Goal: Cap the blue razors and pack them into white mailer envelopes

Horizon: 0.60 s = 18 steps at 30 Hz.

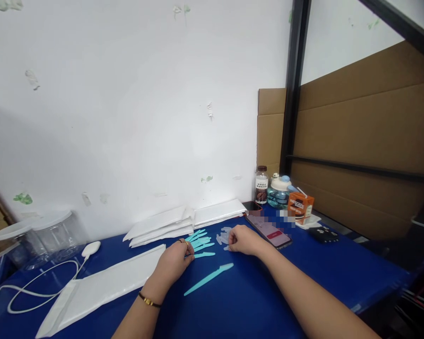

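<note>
Left hand [176, 260] curls over turquoise plastic razors [202, 241], fanned perhaps for easy reach; finger grip hidden. Right hand [243, 240] bunches fingertips at small translucent plastic caps [225, 238], pinch unclear.

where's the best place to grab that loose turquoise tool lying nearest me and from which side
Probably pinch the turquoise tool mid-handle, coming from above with fingertips along its two long edges. It lies flat and slanted, its slim handle tapering toward the near left, its head at the far right, apart from the fanned tools.
</note>
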Each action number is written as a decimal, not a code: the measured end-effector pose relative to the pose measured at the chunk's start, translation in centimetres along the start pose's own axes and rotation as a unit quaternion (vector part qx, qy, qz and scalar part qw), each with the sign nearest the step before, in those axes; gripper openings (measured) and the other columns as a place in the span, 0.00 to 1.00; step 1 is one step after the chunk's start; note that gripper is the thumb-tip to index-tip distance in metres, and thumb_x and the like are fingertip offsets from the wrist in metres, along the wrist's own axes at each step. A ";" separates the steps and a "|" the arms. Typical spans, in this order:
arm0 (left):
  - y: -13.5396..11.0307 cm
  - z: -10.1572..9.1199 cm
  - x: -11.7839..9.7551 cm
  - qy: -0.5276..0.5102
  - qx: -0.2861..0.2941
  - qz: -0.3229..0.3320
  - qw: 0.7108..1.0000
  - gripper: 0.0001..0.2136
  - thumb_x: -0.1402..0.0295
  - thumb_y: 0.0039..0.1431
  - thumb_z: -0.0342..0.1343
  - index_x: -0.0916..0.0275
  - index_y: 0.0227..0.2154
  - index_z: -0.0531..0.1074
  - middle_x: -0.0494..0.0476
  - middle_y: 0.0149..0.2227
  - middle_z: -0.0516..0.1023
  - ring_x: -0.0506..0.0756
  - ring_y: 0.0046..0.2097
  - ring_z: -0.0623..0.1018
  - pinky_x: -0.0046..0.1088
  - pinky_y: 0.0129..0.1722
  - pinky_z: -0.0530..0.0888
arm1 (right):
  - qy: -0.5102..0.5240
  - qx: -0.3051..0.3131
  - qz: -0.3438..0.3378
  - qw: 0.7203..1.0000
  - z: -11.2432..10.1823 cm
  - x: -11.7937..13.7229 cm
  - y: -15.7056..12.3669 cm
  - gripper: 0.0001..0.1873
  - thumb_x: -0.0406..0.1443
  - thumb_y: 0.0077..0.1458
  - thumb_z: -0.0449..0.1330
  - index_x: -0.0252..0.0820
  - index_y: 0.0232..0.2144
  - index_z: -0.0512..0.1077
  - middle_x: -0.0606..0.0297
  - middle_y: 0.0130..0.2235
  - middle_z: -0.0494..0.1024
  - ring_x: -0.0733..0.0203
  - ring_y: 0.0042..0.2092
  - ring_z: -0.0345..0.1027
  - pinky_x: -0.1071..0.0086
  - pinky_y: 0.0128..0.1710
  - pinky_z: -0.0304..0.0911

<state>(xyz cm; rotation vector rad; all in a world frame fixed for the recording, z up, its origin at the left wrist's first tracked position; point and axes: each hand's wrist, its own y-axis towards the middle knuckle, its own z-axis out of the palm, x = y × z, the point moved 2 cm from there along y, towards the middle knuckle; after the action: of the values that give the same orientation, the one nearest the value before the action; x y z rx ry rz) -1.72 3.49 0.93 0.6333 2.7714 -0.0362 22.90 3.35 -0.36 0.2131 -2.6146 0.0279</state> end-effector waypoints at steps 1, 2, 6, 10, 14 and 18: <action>0.0 0.0 0.0 -0.003 0.000 -0.001 1.000 0.04 0.70 0.51 0.52 0.60 0.30 0.71 0.53 0.35 0.71 0.53 0.37 0.71 0.25 0.34 0.64 | 0.015 0.002 -0.021 1.000 0.2 0.1 0.0 0.04 0.34 0.38 0.64 0.41 0.22 0.74 0.64 0.27 0.77 0.62 0.29 0.68 0.74 0.24 0.54; 0.0 0.1 0.0 -0.006 -0.001 -0.003 1.000 0.04 0.70 0.51 0.52 0.60 0.30 0.71 0.53 0.35 0.71 0.52 0.37 0.71 0.25 0.34 0.63 | 0.029 0.004 -0.040 0.999 0.3 0.2 0.0 0.04 0.34 0.38 0.64 0.41 0.23 0.74 0.64 0.27 0.77 0.62 0.29 0.68 0.75 0.24 0.55; 0.1 0.1 -0.1 -0.014 0.001 -0.003 1.000 0.03 0.71 0.51 0.52 0.60 0.29 0.70 0.52 0.33 0.71 0.52 0.36 0.71 0.24 0.32 0.62 | 0.055 0.014 -0.103 0.993 0.3 0.8 -0.3 0.04 0.31 0.39 0.63 0.39 0.24 0.74 0.66 0.26 0.77 0.65 0.28 0.68 0.77 0.24 0.55; 0.1 0.2 0.0 -0.012 0.011 -0.007 1.000 0.03 0.71 0.51 0.52 0.60 0.28 0.70 0.51 0.30 0.72 0.51 0.32 0.70 0.24 0.29 0.61 | 0.032 0.029 -0.172 0.984 -0.2 1.5 -0.9 0.05 0.28 0.40 0.61 0.39 0.23 0.76 0.67 0.25 0.77 0.66 0.27 0.68 0.77 0.25 0.56; 0.1 0.1 0.0 -0.016 0.011 -0.004 1.000 0.03 0.71 0.51 0.52 0.60 0.28 0.70 0.51 0.29 0.72 0.50 0.31 0.70 0.23 0.28 0.60 | 0.037 0.061 -0.206 0.976 -0.3 1.5 -1.2 0.05 0.32 0.43 0.61 0.41 0.24 0.78 0.66 0.26 0.78 0.64 0.28 0.69 0.76 0.27 0.58; 0.2 0.1 -0.1 -0.022 0.016 0.001 1.000 0.04 0.70 0.50 0.51 0.60 0.28 0.70 0.51 0.29 0.73 0.50 0.31 0.70 0.23 0.27 0.60 | 0.064 0.065 -0.163 0.982 -0.2 1.2 -1.1 0.08 0.29 0.42 0.61 0.40 0.28 0.78 0.66 0.26 0.77 0.64 0.28 0.69 0.76 0.26 0.58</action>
<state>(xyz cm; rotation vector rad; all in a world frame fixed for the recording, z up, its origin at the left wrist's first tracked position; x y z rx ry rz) -1.48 3.56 0.85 0.6366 2.7329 -0.0915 22.13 2.11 0.43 0.6606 -2.4201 0.0942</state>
